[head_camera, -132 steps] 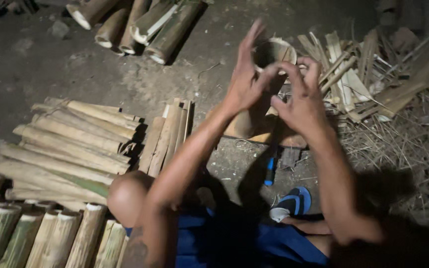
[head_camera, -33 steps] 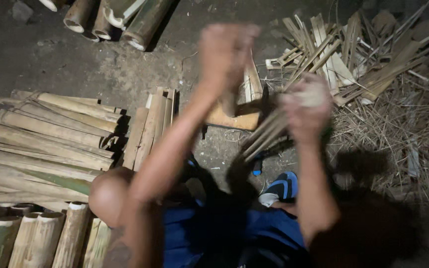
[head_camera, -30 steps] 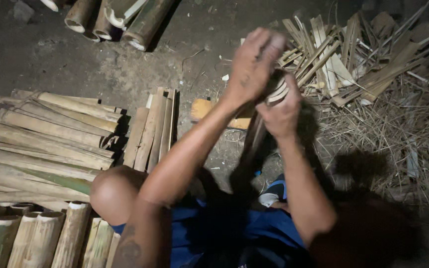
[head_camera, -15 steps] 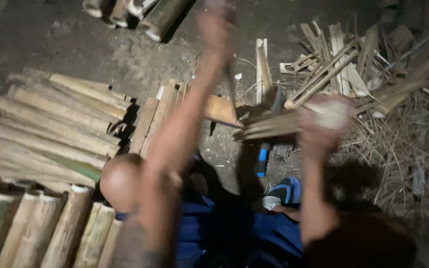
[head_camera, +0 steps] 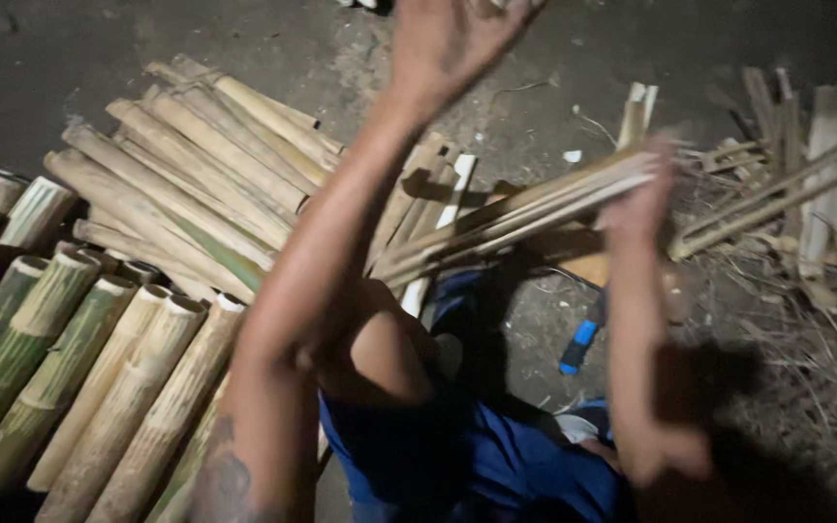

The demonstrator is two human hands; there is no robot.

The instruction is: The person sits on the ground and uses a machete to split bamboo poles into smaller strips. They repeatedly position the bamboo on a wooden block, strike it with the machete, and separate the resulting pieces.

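Bamboo strips [head_camera: 525, 208] in a bundle clamped in your blurred right hand [head_camera: 636, 199], held over your knee, your left hand [head_camera: 452, 39] raised with fingers spread, dark dirt ground [head_camera: 70, 58], bamboo tubes [head_camera: 99, 358] at left, split offcuts [head_camera: 806, 203] at right.

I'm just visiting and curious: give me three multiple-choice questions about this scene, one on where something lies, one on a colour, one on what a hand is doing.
1. Where do the bamboo tubes lie?
A. left of the person
B. on a table
C. in a basket

2. What colour is the tool handle on the ground?
A. red
B. blue and black
C. yellow

3. What is the right hand doing?
A. resting flat on the ground
B. gripping a bundle of strips
C. holding a cup

Answers:
1 A, the tubes lie in a row on the ground at left.
2 B, blue with a dark end.
3 B, the strips run out from its grip.
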